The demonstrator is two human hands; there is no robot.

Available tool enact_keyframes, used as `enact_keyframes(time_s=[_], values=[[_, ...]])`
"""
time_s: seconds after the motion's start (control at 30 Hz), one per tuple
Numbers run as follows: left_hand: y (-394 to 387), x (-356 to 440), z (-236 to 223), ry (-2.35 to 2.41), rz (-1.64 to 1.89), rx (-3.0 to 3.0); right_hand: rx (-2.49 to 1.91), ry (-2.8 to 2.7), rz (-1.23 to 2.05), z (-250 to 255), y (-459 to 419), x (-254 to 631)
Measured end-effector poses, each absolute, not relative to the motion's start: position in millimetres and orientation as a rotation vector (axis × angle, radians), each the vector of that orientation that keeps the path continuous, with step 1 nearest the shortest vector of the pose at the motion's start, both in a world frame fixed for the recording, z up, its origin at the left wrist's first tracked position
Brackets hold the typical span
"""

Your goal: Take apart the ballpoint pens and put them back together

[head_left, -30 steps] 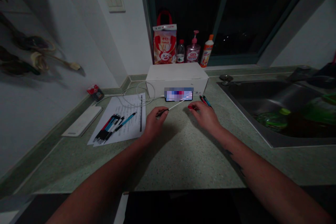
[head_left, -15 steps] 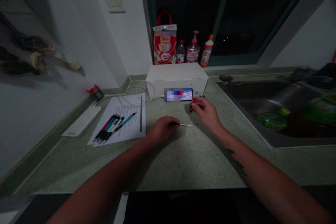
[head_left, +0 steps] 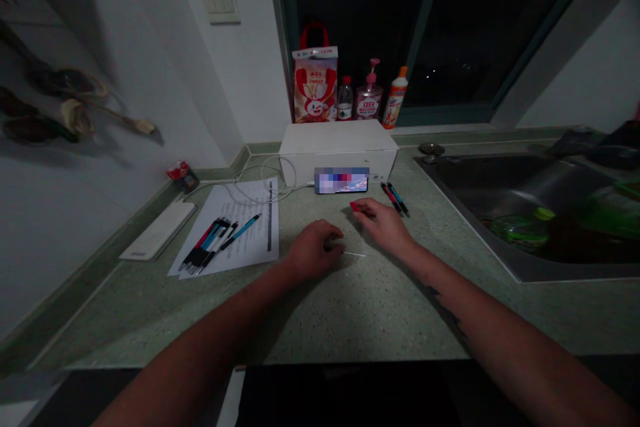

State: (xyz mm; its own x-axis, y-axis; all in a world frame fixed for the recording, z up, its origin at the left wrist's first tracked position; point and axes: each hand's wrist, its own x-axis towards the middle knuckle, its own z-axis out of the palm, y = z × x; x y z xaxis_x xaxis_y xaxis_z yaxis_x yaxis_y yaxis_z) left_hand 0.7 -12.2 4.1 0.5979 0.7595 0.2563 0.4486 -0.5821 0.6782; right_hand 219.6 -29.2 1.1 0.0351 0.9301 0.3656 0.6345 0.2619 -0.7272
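My left hand [head_left: 316, 248] rests low over the counter, its thumb and forefinger parted. By its fingertips a thin white pen refill [head_left: 356, 254] lies on the countertop. Between the thumb and fingers of my right hand [head_left: 383, 221] is a small red pen part [head_left: 354, 207]; the rest of that part is hidden. Just beyond this hand lie a red-and-black pen [head_left: 391, 199] and a blue-and-black pen [head_left: 399, 200], side by side.
A lit phone [head_left: 345, 181] leans on a white box [head_left: 340, 140], with a white cable [head_left: 265, 200] leading left. Several pens [head_left: 207, 243] lie on printed sheets [head_left: 255, 247]. A white slab [head_left: 159, 230] and small red box [head_left: 183, 177] are farther left. A sink [head_left: 493, 247] sits right.
My left hand has moved right and nearer me, and the refill now lies on the counter with the fingers parted. My right hand, still with the red part, dipped and shifted slightly left.
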Motion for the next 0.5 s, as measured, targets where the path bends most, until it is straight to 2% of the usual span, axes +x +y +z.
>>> enact_keyframes(time_s=[0.1,0.27,0.5], values=[[-7,4,3,1.05,0.876,1.831,-1.351,-1.895,0.314,11,-36,216],[2,6,2,0.925,0.807,1.483,-1.293,-2.082,0.24,16,-40,208],[4,2,2,0.908,0.824,1.177,-1.214,-1.75,0.419,13,-36,205]])
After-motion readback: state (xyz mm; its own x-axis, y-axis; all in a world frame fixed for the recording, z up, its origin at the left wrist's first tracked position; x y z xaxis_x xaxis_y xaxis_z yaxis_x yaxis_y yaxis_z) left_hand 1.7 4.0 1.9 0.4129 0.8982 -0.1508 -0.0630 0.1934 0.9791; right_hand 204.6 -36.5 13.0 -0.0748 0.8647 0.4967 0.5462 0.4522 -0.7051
